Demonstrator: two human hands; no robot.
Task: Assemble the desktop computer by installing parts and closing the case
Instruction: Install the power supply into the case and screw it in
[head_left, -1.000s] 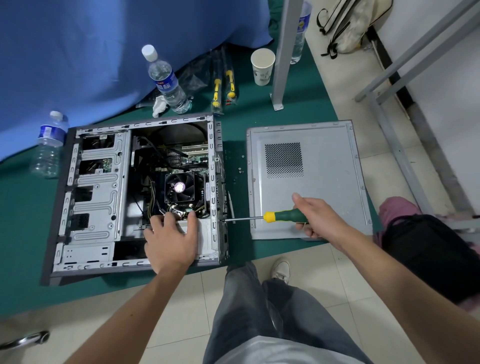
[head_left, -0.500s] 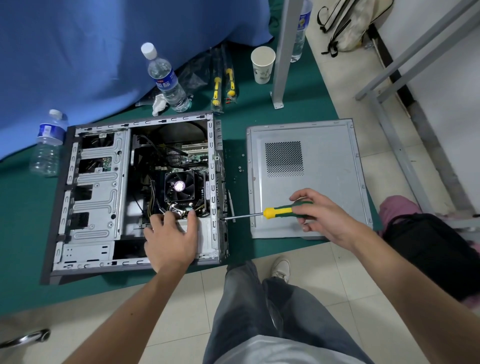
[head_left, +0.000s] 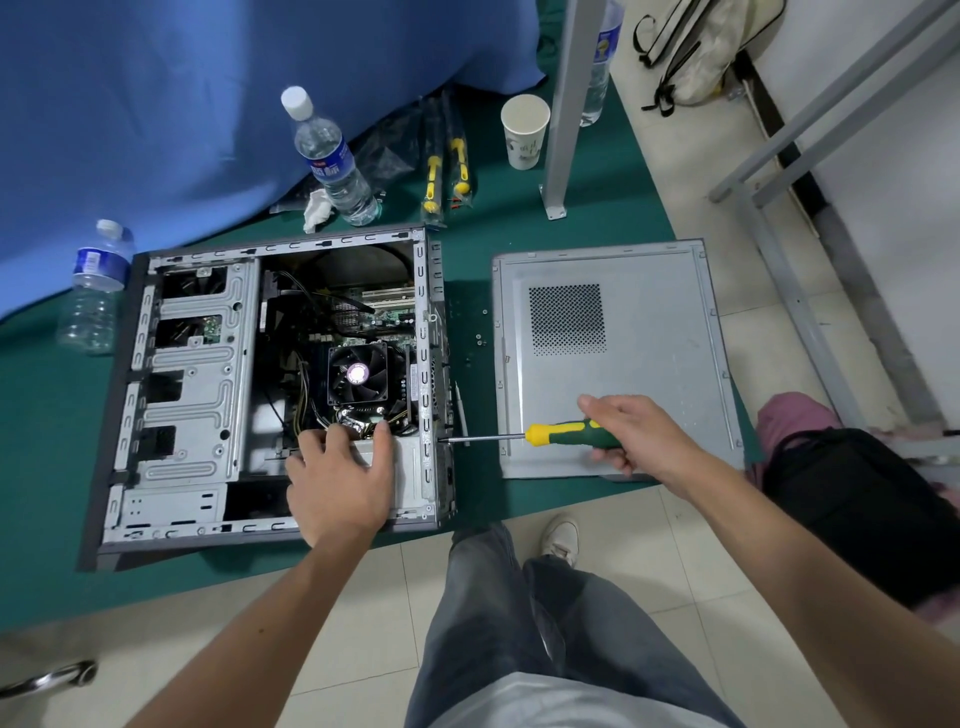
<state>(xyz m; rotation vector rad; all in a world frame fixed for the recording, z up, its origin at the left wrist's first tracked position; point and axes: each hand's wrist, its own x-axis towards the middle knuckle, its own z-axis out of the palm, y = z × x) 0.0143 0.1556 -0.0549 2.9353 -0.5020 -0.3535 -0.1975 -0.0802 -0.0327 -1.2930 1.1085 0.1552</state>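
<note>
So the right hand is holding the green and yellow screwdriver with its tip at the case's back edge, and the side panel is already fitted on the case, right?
Not quite. In the head view the side panel lies flat beside the open case, not fitted. The right hand does hold the screwdriver there.

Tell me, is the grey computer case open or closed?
Open: the grey computer case shows its fan, and its grey metal side panel lies beside it.

Left hand (head_left: 337, 483) covers the part under it in the case (head_left: 187, 384); can't tell what it is. Screwdriver (head_left: 550, 434) tip hidden at case's rear wall, handle end buried in right hand (head_left: 634, 434). Small screws (head_left: 480, 340) on mat too tiny to count. Black bag (head_left: 872, 514) cut by right edge.
</note>
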